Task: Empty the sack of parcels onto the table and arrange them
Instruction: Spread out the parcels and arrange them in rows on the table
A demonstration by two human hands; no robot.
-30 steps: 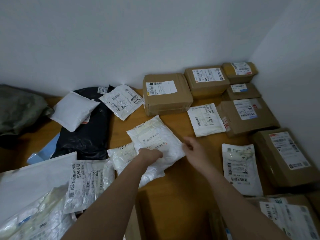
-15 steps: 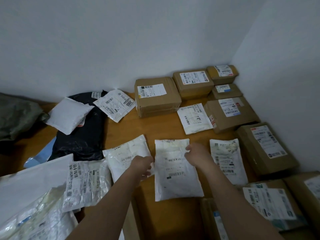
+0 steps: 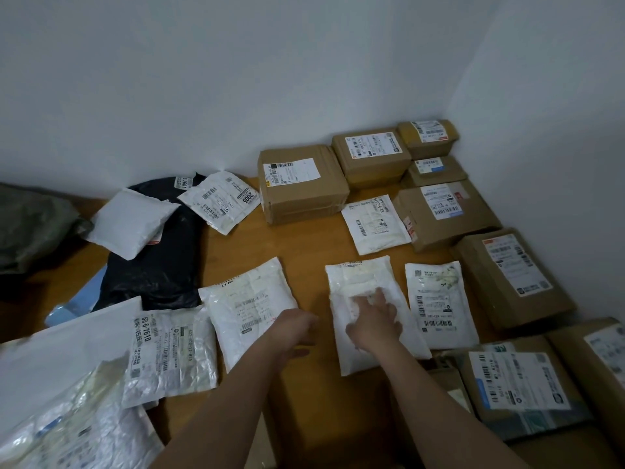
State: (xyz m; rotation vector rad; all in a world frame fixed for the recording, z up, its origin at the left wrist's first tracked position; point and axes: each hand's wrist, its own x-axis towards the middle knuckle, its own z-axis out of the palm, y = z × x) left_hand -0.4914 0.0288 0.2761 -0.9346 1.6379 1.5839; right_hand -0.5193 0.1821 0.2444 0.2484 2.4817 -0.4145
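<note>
Flatly pressed, right hand (image 3: 373, 319), fingers spread on white mailer (image 3: 363, 286) at table (image 3: 304, 242) centre. Left hand (image 3: 293, 328) at its 9 o'clock, loosely curled on the right edge of second mailer (image 3: 247, 299); grip impossible to tell. Third mailer (image 3: 438, 302) at 3 o'clock, just beside. Cardboard boxes (image 3: 301, 184) ranged from 12 to 4 o'clock. Black bag (image 3: 159, 258) at 10 o'clock.

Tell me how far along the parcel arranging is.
Done: brown boxes lined up along the walls, white mailers beside them. In hand: right hand presses a white mailer flat; left hand touches another mailer. Left: the overlapping heap at left.
</note>
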